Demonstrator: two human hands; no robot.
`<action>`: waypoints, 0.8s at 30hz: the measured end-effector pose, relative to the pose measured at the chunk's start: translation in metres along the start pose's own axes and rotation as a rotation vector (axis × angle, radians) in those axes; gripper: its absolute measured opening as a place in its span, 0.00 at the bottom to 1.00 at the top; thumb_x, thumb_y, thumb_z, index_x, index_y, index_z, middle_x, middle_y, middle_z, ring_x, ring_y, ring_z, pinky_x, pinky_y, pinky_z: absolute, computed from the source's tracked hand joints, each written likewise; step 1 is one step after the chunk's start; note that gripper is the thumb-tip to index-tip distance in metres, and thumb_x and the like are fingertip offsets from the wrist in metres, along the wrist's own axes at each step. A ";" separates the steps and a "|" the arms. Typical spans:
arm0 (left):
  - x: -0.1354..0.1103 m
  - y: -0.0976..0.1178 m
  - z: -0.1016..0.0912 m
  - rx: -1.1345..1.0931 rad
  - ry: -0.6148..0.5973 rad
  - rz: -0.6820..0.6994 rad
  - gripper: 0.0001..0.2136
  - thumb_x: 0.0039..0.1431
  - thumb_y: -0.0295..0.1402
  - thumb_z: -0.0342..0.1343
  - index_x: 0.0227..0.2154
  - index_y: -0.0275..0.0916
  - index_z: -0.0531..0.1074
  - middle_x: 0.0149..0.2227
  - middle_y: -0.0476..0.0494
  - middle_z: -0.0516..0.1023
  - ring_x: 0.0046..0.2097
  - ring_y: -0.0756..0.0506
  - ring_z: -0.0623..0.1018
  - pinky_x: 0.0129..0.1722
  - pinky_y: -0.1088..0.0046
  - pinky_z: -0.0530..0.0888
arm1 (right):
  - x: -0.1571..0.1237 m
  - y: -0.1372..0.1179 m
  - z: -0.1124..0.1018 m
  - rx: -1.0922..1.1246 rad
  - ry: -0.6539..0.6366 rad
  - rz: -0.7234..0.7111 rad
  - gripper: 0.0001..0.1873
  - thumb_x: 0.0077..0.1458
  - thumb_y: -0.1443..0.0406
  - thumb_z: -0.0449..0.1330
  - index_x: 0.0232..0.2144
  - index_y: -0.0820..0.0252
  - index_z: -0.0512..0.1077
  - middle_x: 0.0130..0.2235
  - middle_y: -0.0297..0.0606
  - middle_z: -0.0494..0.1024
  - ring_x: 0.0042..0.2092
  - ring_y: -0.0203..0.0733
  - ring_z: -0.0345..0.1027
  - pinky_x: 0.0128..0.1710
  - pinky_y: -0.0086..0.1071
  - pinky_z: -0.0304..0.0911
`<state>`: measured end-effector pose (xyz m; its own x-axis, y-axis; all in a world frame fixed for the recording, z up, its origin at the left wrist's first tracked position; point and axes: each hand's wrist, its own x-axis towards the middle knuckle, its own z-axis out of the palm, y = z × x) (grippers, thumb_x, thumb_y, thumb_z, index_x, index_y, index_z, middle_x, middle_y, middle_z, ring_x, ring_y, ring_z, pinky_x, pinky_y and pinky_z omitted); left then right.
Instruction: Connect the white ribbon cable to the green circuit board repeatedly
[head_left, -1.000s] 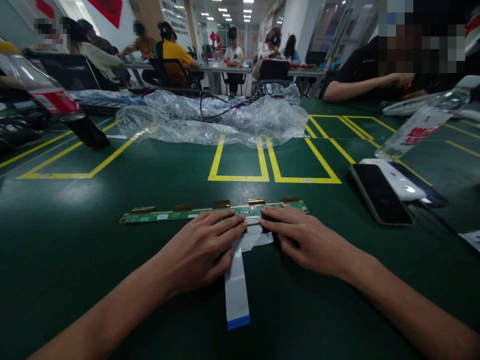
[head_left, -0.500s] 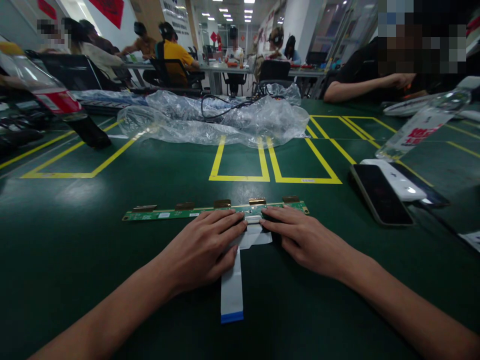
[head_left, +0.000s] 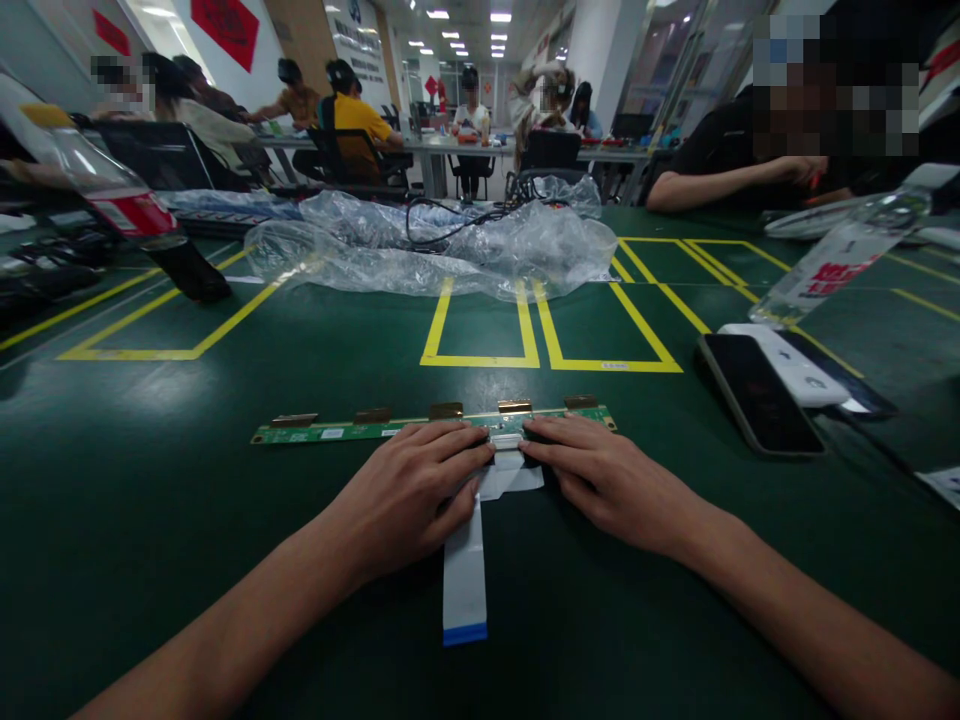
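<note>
A long, narrow green circuit board [head_left: 349,433] lies across the table in front of me, brown-gold tabs along its far edge. At a white connector [head_left: 506,441] on its near edge, a white flat ribbon cable [head_left: 465,580] meets the board. The cable is folded near the connector; its blue-tipped end points toward me. My left hand [head_left: 420,485] is closed over the cable's folded part, thumb against it, fingertips at the connector's left end. My right hand [head_left: 615,480] has its fingers stretched out, tips touching the connector's right end. The hands partly hide board and cable.
Crumpled clear plastic wrap [head_left: 435,245] with a black cord lies across the back. A cola bottle [head_left: 142,215] stands left. A water bottle [head_left: 840,255], phone [head_left: 761,390] and white device [head_left: 799,370] are right. Yellow tape [head_left: 480,361] marks the table. A co-worker's forearm [head_left: 720,185] rests far right.
The whole view has shifted slightly down and to the right at the back. Both hands, the board and the ribbon cable keep almost the same positions.
</note>
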<state>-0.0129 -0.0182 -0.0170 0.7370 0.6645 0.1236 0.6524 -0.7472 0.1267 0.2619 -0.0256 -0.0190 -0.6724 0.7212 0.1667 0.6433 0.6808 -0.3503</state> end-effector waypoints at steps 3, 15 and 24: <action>0.003 0.001 0.002 -0.012 0.021 -0.036 0.21 0.70 0.37 0.44 0.63 0.43 0.65 0.62 0.44 0.71 0.60 0.41 0.72 0.59 0.51 0.73 | 0.001 -0.001 0.001 0.013 0.022 -0.019 0.24 0.63 0.73 0.51 0.60 0.59 0.70 0.64 0.45 0.69 0.66 0.49 0.60 0.67 0.53 0.54; 0.000 0.000 0.002 0.033 0.014 -0.230 0.23 0.71 0.44 0.41 0.62 0.44 0.67 0.64 0.43 0.69 0.62 0.36 0.70 0.60 0.46 0.70 | -0.005 -0.004 0.000 0.039 -0.062 -0.041 0.30 0.63 0.75 0.50 0.66 0.56 0.61 0.69 0.45 0.59 0.70 0.48 0.49 0.69 0.54 0.48; -0.109 -0.121 -0.013 0.062 0.080 -0.603 0.21 0.70 0.47 0.44 0.56 0.43 0.70 0.61 0.50 0.71 0.59 0.36 0.72 0.60 0.46 0.69 | -0.006 -0.005 -0.007 0.054 0.017 -0.043 0.26 0.62 0.75 0.51 0.61 0.59 0.68 0.64 0.48 0.67 0.65 0.51 0.59 0.61 0.52 0.62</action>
<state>-0.1748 0.0001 -0.0328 0.2207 0.9677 0.1219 0.9614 -0.2369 0.1397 0.2648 -0.0324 -0.0118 -0.6923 0.6940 0.1980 0.5932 0.7034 -0.3916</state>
